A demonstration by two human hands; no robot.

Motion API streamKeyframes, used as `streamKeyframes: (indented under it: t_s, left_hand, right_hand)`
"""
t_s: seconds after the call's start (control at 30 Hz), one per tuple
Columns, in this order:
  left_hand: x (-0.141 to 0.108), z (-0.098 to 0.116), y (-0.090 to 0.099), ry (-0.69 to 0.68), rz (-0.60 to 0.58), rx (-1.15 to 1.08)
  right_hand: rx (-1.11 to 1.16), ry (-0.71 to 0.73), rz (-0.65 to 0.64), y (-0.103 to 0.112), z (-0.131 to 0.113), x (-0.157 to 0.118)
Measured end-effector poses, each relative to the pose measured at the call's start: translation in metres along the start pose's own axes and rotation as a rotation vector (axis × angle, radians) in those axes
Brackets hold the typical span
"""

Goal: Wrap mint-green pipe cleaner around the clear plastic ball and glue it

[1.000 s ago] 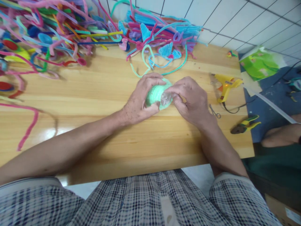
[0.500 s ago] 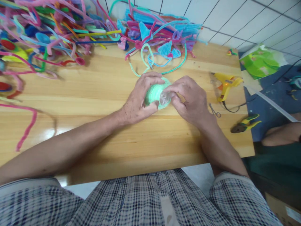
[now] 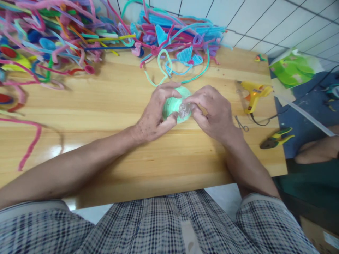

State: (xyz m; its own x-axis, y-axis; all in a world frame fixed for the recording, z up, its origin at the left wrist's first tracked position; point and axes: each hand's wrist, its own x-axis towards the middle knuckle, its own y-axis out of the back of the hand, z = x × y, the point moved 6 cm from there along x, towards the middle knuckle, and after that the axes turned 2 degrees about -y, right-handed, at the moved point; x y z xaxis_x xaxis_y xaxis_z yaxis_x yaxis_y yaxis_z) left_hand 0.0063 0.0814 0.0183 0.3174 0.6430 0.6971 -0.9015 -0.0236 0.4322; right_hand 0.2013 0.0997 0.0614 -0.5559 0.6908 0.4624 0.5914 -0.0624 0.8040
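Left hand (image 3: 153, 114) grasps a mint-green, ribbed round piece (image 3: 171, 106) from its left; right hand (image 3: 213, 111) touches its crinkled, translucent middle (image 3: 184, 110) opposite, whether pinching I cannot tell

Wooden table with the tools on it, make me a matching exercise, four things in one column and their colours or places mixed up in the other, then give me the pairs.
Things:
1. round green piece
2. glue gun
3. scissors
4. pliers

Descriptions:
A. grey, beside the right hand
B. green-and-yellow handles
C. gripped by the left hand
D. yellow, with a dark cord

Pairs: 1-C, 2-D, 3-A, 4-B
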Motion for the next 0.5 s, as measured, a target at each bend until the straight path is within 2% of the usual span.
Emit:
streamKeyframes:
  t_s: [0.27, 0.43, 0.5]
  left_hand:
    - [0.000, 0.004, 0.001, -0.018, -0.037, 0.057]
    - [0.001, 0.003, 0.001, -0.018, -0.064, 0.072]
    - [0.001, 0.001, 0.000, -0.015, -0.071, 0.081]
  right_hand:
    - [-0.026, 0.018, 0.025, 0.000, -0.002, 0.001]
    - [-0.066, 0.131, 0.064, 0.003, -0.011, 0.004]
    - [-0.070, 0.109, 0.065, 0.004, -0.012, 0.005]
